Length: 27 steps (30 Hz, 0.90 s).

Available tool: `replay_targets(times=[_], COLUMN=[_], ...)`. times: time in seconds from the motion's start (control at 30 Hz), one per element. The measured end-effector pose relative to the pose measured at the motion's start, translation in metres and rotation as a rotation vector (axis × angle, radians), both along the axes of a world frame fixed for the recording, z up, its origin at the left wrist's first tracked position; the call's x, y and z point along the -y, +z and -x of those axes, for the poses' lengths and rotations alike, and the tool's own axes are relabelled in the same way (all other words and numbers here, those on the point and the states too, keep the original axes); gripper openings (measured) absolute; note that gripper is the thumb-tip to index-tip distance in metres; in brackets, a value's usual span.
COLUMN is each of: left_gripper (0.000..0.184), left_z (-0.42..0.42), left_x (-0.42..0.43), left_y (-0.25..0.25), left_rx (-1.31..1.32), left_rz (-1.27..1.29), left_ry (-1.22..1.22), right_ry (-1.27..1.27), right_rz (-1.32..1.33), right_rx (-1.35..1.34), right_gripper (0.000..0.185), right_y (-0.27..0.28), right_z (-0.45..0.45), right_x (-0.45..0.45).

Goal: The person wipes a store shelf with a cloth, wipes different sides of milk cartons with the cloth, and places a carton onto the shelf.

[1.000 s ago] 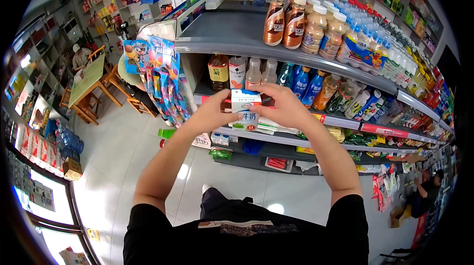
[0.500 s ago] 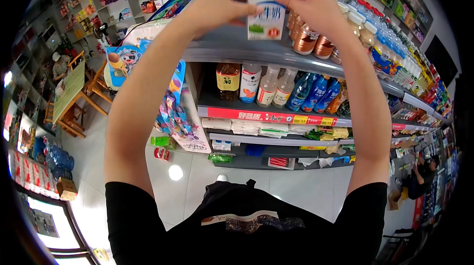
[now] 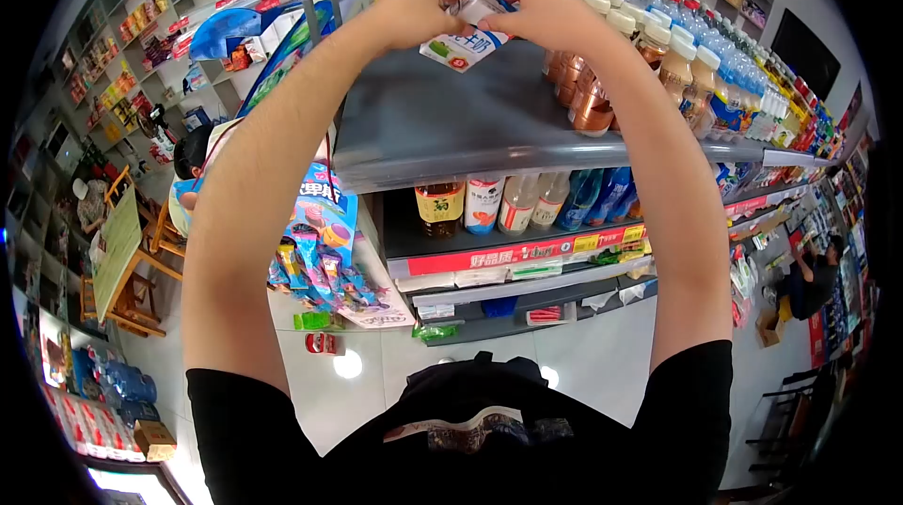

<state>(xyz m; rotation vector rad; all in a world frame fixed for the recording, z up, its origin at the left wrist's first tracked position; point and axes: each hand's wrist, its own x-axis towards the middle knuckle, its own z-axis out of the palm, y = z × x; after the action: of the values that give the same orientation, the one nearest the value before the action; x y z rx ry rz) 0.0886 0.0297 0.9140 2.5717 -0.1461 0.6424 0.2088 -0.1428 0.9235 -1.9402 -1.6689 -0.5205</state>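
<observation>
1. Carton (image 3: 465, 50) (white, blue-printed, box-shaped) has gone from upright to tilted, now over the smooth dark-grey shelf (image 3: 423, 110), placing it past the rounded front edge (image 3: 451, 162); contact unclear.
2. Left hand (image 3: 414, 12) and right hand (image 3: 534, 10) pinch its opposite sides.
3. Glossy copper-brown cylindrical bottles (image 3: 590, 106) stand nearby, rightward.

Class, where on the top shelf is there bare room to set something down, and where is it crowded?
Bare: the left part of the top shelf, between the carton, the front edge and the brown bottles. Crowded: its right part, packed with other bottles.
</observation>
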Motion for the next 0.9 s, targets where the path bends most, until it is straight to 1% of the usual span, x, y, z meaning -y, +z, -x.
replay_targets(times=[0.03,0.1,0.13,0.23,0.27,0.37,0.4,0.5,0.53,0.63,0.67,0.77,0.8,0.9], left_gripper=[0.051,0.053,0.054,0.058,0.062,0.074,0.073,0.067,0.054,0.041,0.037,0.035,0.028,0.04], left_z=[-0.004,-0.015,-0.018,-0.009,-0.001,0.005,0.001,-0.027,-0.036,-0.062,-0.069,-0.084,-0.093,-0.125], left_x=[-0.003,-0.016,-0.024,-0.041,-0.043,-0.055,-0.055,-0.078,-0.077,-0.074,-0.07,-0.057,-0.058,-0.079], left_y=[-0.001,-0.002,-0.001,0.006,0.005,0.009,0.008,0.015,0.013,0.027,0.028,0.029,0.026,0.012], left_rx=[0.026,0.082,0.093,-0.023,0.001,-0.085,-0.014,0.013,0.102,0.061,0.059,0.01,0.023,0.047], left_rz=[-0.019,-0.055,0.023,-0.005,-0.118,0.299,0.455,0.417,0.369,0.177,0.027,-0.168,-0.192,-0.23], left_ry=[0.014,0.042,-0.039,0.076,0.185,0.124,0.021,-0.018,0.04,0.102,0.111,0.129,0.131,0.114], right_ry=[-0.03,-0.035,-0.035,-0.044,0.079,0.165,0.131,0.2,0.124,-0.09,-0.091,-0.104,-0.118,-0.166], right_rz=[0.073,0.069,0.069,-0.007,-0.105,-0.357,-0.403,-0.487,-0.468,-0.355,-0.356,-0.338,-0.318,-0.323], right_rx=[-0.002,-0.017,-0.021,-0.108,-0.514,-0.613,-0.715,-0.958,-0.906,-0.571,-0.582,-0.588,-0.574,-0.541], right_gripper=[0.056,0.059,0.061,0.024,0.023,0.057,0.055,0.055,0.058,0.061,0.061,0.059,0.056,0.049], right_y=[0.002,0.006,0.009,0.017,0.01,-0.019,-0.021,-0.041,-0.044,-0.049,-0.05,-0.057,-0.06,-0.073], right_z=[0.002,-0.011,-0.016,-0.019,-0.028,-0.051,-0.034,-0.045,-0.049,-0.053,-0.057,-0.082,-0.089,-0.104], right_x=[-0.002,-0.014,-0.019,-0.025,-0.032,-0.048,-0.042,-0.053,-0.057,-0.063,-0.068,-0.09,-0.094,-0.107])
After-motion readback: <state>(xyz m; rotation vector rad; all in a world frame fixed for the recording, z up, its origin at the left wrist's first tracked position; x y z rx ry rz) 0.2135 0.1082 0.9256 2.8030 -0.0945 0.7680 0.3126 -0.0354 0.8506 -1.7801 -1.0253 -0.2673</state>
